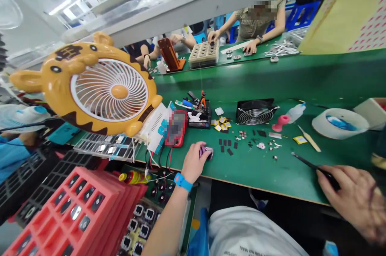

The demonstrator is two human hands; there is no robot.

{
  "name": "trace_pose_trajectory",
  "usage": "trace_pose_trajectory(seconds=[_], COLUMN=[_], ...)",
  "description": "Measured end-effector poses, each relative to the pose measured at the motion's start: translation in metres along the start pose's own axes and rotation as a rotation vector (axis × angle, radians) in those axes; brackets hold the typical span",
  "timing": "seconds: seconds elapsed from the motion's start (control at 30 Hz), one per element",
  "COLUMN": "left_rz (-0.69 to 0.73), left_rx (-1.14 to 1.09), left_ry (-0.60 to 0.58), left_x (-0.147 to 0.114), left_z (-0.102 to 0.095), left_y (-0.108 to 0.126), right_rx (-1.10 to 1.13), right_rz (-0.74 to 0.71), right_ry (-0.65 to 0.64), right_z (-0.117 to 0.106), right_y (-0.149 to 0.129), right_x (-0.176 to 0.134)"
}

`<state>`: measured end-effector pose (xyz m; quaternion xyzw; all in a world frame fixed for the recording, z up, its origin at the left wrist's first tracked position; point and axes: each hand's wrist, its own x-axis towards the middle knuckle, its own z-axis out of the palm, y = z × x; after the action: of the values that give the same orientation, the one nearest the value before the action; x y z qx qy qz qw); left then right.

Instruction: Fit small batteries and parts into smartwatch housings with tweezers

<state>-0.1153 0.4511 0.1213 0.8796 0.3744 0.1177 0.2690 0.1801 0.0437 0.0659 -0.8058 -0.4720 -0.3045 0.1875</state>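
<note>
The step in hand looks like fine handling of a small purple device (208, 150), which the left hand (194, 162) pinches to the near left of the black fan (256, 112); whether it touches the bench (256, 171) I cannot tell. To the near right of the black fan, the right hand (351, 193) grips a slim black tool (310, 164). Joining the 2 would call for a steady pinch and a careful leftward reach.

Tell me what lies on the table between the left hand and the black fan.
In the head view, small black rectangles and some tiny loose parts lie between the left hand and the black fan.
</note>
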Motion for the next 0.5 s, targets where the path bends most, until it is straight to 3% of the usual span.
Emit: trace_pose_trajectory(seconds=[0.1,0.2,0.37,0.5], left_rz=[-0.033,-0.067,-0.042,-0.016], left_rx=[0.038,0.075,0.080,0.089], left_ry=[0.096,0.197,0.321,0.413], left_x=[0.027,0.035,0.014,-0.014], left_z=[0.008,0.008,0.014,0.020], left_y=[-0.007,-0.020,-0.037,-0.048], right_rx=[0.001,0.010,0.028,0.102], right_rz=[0.022,0.033,0.021,0.122], right_ry=[-0.016,-0.012,-0.019,-0.064], right_z=[-0.001,-0.003,-0.007,-0.008], right_y=[-0.002,-0.006,-0.009,-0.007], right_x=[-0.003,0.000,0.004,0.003])
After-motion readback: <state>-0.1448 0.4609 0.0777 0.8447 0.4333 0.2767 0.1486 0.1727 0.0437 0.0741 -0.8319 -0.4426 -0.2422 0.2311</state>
